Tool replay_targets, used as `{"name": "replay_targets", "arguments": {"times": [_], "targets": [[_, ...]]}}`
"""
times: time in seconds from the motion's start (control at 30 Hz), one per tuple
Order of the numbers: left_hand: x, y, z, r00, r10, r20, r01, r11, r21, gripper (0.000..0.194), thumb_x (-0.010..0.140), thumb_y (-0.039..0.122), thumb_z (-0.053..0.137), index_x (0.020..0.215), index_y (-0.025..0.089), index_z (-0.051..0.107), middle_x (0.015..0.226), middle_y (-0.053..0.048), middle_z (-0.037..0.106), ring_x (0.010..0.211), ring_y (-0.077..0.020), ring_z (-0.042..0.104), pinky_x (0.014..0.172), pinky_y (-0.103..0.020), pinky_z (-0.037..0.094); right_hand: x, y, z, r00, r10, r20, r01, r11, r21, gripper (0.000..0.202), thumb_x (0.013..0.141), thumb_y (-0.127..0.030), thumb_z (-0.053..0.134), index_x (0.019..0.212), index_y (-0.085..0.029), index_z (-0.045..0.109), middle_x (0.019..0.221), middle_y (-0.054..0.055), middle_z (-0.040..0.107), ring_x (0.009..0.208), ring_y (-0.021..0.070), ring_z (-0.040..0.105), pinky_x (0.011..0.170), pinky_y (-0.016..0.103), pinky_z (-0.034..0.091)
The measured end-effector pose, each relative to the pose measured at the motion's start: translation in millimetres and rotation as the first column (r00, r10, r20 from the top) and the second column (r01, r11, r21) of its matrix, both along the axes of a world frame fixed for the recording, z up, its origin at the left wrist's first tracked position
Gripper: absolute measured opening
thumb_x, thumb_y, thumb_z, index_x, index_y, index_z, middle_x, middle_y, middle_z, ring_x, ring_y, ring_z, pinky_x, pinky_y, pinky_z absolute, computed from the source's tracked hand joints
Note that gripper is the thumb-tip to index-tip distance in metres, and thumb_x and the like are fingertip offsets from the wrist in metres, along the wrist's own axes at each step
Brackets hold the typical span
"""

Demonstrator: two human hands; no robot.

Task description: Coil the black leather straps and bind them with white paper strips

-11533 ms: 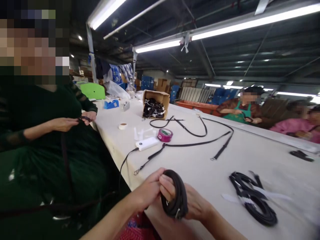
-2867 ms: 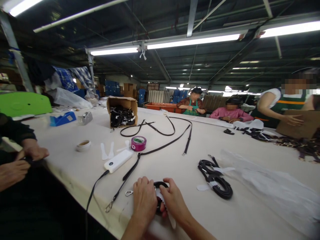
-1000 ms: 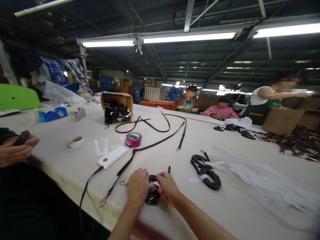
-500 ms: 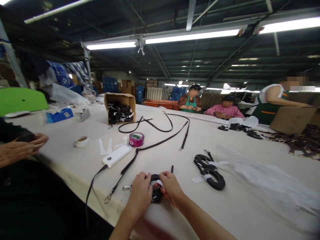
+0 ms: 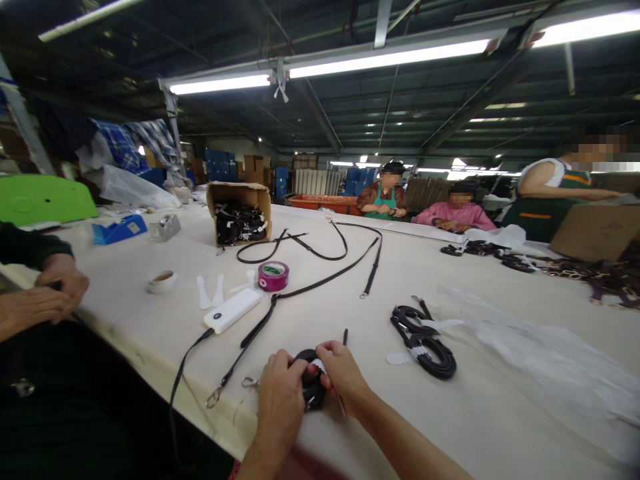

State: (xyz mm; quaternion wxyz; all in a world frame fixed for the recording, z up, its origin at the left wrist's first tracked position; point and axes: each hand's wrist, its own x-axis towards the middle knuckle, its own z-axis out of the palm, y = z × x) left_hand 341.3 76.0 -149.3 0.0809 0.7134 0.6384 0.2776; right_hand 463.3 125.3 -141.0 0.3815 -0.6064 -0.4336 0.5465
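Note:
Close to the table's front edge lies a coiled black leash (image 5: 314,399) with a metal snap hook (image 5: 250,382) at its left. My left hand (image 5: 283,393) is closed on the left side of the coil, its fingers bent over it. My right hand (image 5: 343,373) pinches a white paper label (image 5: 319,365) at the coil's upper right; its fingertips are partly hidden. To the right rests another coiled black leash (image 5: 436,360) with white labels around it. A long uncoiled leash (image 5: 327,277) stretches over the table beyond my hands.
A white power bank (image 5: 234,311) with a black cable, a purple tape roll (image 5: 273,276) and white labels (image 5: 218,291) lie ahead-left. Behind them stands a cardboard box (image 5: 267,207) of black leashes. Clear plastic (image 5: 545,360) covers the right side. A co-worker's hands (image 5: 50,293) are at left.
My left hand has shifted slightly, its thumb now reaching across the coil. My right hand keeps its pinch on the label. The co-worker's hands at left have come closer together.

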Motion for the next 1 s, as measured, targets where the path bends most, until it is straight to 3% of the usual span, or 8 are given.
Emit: {"name": "replay_targets", "arguments": {"times": [0.13,0.37,0.5,0.67,0.9,1.0], "targets": [[-3,-3,-0.4,0.997,-0.076,0.027,0.075,0.997,0.035,0.033,0.094,0.012,0.041,0.085,0.023,0.07,0.094,-0.006,0.057,0.09,-0.0208,0.053,0.08,-0.032,0.041,2,0,1.1,1.0,0.029,0.0,-0.029,1.0,0.006,0.016,0.089,-0.026,0.039,0.096,-0.018,0.05,0.051,-0.005,0.058,0.031,0.0086,0.038,0.03,0.019,0.023],[0,-4,-3.0,1.0,-0.015,-0.018,0.016,1.0,0.016,0.03,0.088,0.006,0.042,0.08,0.021,0.067,0.094,-0.006,0.056,0.089,-0.0209,0.052,0.078,-0.032,0.039,17,-12,6.1,0.973,0.168,0.156,-0.187,0.976,0.115,0.017,0.084,-0.028,0.047,0.099,-0.022,0.047,0.05,-0.008,0.056,0.031,0.0101,0.039,0.031,0.02,0.023],[0,-3,-5.7,1.0,-0.012,-0.008,0.012,1.0,0.017,0.031,0.087,0.004,0.042,0.081,0.021,0.067,0.095,-0.006,0.056,0.089,-0.0208,0.051,0.079,-0.032,0.038,38,-18,-0.9,0.928,0.047,0.369,-0.148,0.957,0.251,0.007,0.084,-0.031,0.044,0.087,-0.025,0.041,0.048,-0.01,0.048,0.033,0.0128,0.043,0.037,0.024,0.026],[1,-3,-6.0,1.0,-0.008,0.01,0.007,1.0,0.007,0.03,0.087,0.004,0.043,0.081,0.021,0.066,0.095,-0.006,0.057,0.089,-0.0217,0.05,0.079,-0.034,0.038,63,-20,-5.9,0.808,-0.13,0.574,-0.137,0.907,0.398,0.014,0.08,-0.035,0.047,0.075,-0.027,0.037,0.05,-0.005,0.043,0.05,0.02,0.046,0.054,0.03,0.027],[2,-4,-5.4,1.0,-0.004,-0.017,0.004,1.0,0.005,0.029,0.088,0.005,0.043,0.083,0.021,0.066,0.097,-0.007,0.057,0.091,-0.0225,0.051,0.081,-0.034,0.038,61,-41,-2.9,0.654,-0.145,0.743,-0.261,0.878,0.401,0.02,0.088,-0.041,0.045,0.077,-0.027,0.038,0.055,0.001,0.056,0.056,0.0258,0.056,0.057,0.032,0.028],[1,-5,-6.2,1.0,-0.014,-0.006,0.015,1.0,0.011,0.029,0.087,0.003,0.043,0.081,0.021,0.066,0.097,-0.006,0.057,0.092,-0.0219,0.051,0.081,-0.034,0.038,53,-39,-0.9,0.67,-0.083,0.737,-0.264,0.902,0.342,0.014,0.085,-0.029,0.054,0.08,-0.026,0.042,0.067,0.005,0.069,0.069,0.0266,0.065,0.063,0.032,0.036]]}}
